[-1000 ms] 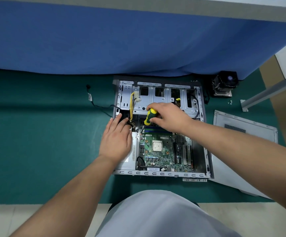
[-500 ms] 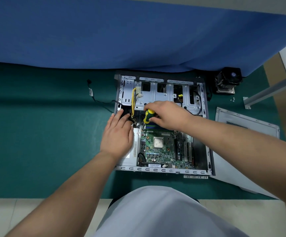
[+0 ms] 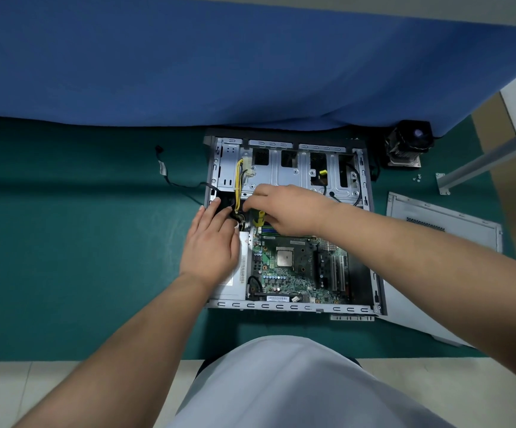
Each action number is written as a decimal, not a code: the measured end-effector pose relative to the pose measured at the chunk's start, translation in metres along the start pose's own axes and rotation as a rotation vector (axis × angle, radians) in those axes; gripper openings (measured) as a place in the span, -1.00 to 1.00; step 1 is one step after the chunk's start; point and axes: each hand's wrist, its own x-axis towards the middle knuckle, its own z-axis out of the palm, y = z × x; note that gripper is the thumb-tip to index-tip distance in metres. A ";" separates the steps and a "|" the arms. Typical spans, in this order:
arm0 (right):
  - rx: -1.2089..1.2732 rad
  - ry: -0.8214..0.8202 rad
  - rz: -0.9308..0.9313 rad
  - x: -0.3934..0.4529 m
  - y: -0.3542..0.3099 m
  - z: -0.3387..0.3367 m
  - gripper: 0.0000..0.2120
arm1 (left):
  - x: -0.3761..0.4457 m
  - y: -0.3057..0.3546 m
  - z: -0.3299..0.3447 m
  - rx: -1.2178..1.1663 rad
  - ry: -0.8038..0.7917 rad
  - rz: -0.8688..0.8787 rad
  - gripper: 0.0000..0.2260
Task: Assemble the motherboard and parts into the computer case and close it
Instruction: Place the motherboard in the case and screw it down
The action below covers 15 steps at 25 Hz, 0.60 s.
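Where case (image 3: 290,306) open, motherboard (image 3: 293,267) inside

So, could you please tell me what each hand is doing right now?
Left hand: open, flat on the case.
Right hand: closed around the screwdriver.

A makeshift computer repair or assembly station indoors, set up low on the floor. A dark green mat (image 3: 65,242) covers pale floor tiles (image 3: 18,393), and a blue cloth (image 3: 219,57) hangs behind it. On the mat lie an opened computer case (image 3: 368,242), its removed side panel (image 3: 454,223), a loose cooling fan (image 3: 408,143) and a few small screws (image 3: 417,179).
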 end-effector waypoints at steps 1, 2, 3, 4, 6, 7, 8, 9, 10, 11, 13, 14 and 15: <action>-0.029 0.025 0.052 0.002 -0.002 0.002 -0.66 | 0.000 0.000 0.000 0.001 -0.001 -0.001 -0.65; -0.069 0.049 0.143 0.004 -0.004 0.003 -0.69 | 0.000 0.000 0.000 0.001 0.000 -0.001 -0.65; -0.114 0.049 0.224 0.006 -0.006 0.002 -0.63 | 0.000 0.001 0.000 0.000 0.003 0.000 -0.65; -0.145 0.034 0.269 0.008 -0.008 0.002 -0.56 | 0.000 0.001 0.000 -0.001 0.008 0.003 -0.66; -0.111 0.033 0.221 0.006 -0.010 0.002 -0.54 | -0.001 0.001 0.000 0.004 0.011 0.004 -0.67; -0.077 0.019 0.143 0.003 -0.008 -0.002 -0.57 | -0.001 0.002 0.000 0.008 0.011 0.003 -0.67; -0.055 -0.009 0.065 0.000 -0.005 -0.005 -0.59 | 0.000 0.001 0.001 0.013 0.009 0.004 -0.67; -0.049 -0.033 0.024 -0.002 -0.005 -0.007 -0.61 | 0.000 0.001 0.001 0.017 0.006 0.006 -0.67; -0.068 -0.019 0.045 -0.003 -0.007 -0.007 -0.67 | -0.001 0.002 0.000 0.021 0.003 0.007 -0.66; -0.095 0.020 0.118 -0.001 -0.010 -0.005 -0.75 | -0.001 0.002 0.000 0.020 -0.001 0.007 -0.66; -0.155 0.045 0.294 0.006 -0.017 -0.006 -0.59 | -0.001 0.003 -0.003 0.002 -0.004 0.002 -0.68; -0.161 0.017 0.319 0.007 -0.019 -0.005 -0.51 | -0.001 0.003 -0.004 -0.011 -0.008 0.003 -0.69; -0.144 -0.005 0.290 0.006 -0.018 -0.004 -0.49 | -0.002 0.003 -0.005 -0.018 -0.015 0.014 -0.69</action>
